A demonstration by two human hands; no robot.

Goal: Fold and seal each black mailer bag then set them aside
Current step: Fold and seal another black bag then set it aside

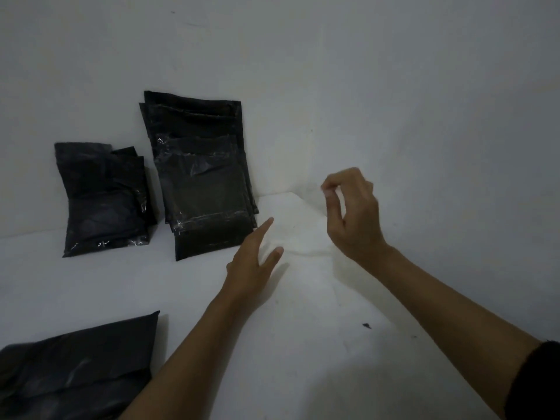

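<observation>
While both hands hover (apart), mailer stack (206, 189) hugs wall.

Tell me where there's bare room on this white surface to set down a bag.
Free: the white surface between both forearms, and right of the leaning stack toward the corner. Crowded: the back left wall with the smaller pile, and the near-left corner under the flat mailer.

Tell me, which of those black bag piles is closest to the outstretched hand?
The tall stack of mailer bags leaning against the wall. The left hand points its finger near that stack's lower right corner; the shorter pile and the near bag lie farther left.
</observation>
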